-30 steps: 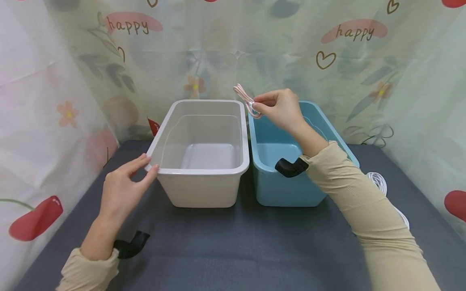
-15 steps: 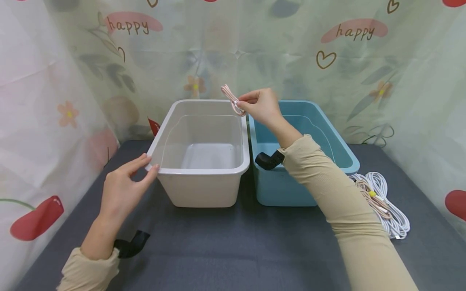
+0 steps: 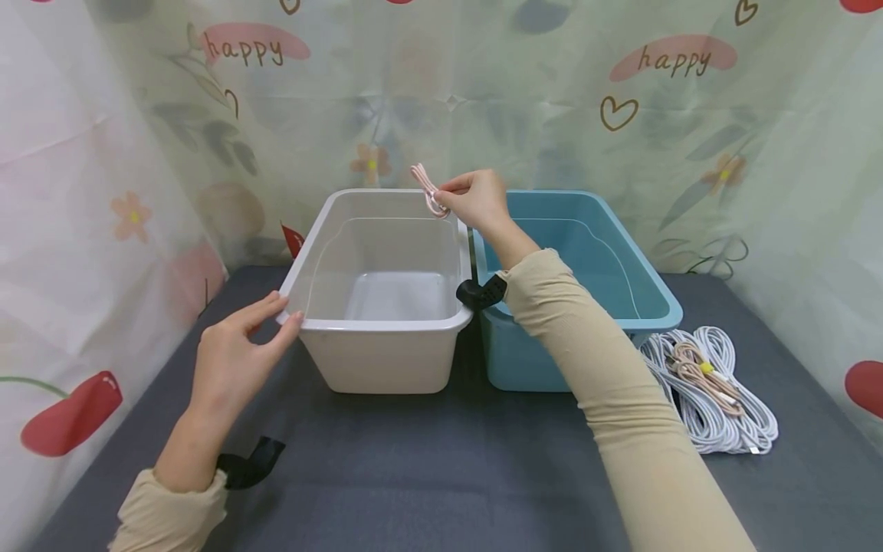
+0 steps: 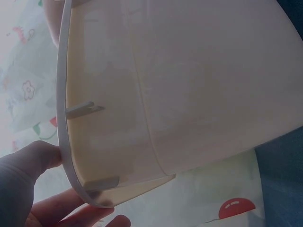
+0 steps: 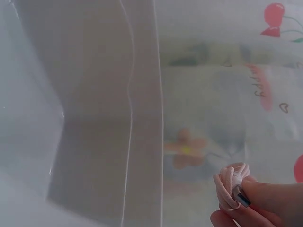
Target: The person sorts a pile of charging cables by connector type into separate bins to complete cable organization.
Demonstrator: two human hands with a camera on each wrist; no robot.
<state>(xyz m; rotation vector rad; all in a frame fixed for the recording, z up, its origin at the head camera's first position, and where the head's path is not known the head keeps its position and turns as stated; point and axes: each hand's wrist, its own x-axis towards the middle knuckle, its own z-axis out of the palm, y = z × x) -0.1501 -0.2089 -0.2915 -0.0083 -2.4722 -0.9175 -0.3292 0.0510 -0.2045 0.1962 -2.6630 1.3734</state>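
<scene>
My right hand [image 3: 480,202] pinches a small coiled pink USB cable [image 3: 422,179] between thumb and fingers, above the far right part of the cream plastic bin [image 3: 386,360]. In the right wrist view the coil's metal USB plug [image 5: 242,196] shows beside my thumb. At the bin's near left corner my left hand [image 3: 231,356] grips the rim, thumb on the front side and fingers on the left side. The left wrist view has the bin's outer wall [image 4: 203,94] filling most of it. No object shows inside the bin.
A blue bin [image 3: 648,287] stands close beside the cream one, on its right. Bundled white cables [image 3: 720,345] and a tan cable with a yellow tie [image 3: 693,360] lie on the dark cloth [image 3: 428,468] at right. Printed curtains [image 3: 455,69] hang behind and at both sides.
My right hand has carried the pink cable leftward, from between the two bins to over the cream bin. More of the cable pile at right has come into sight. My left hand stays put.
</scene>
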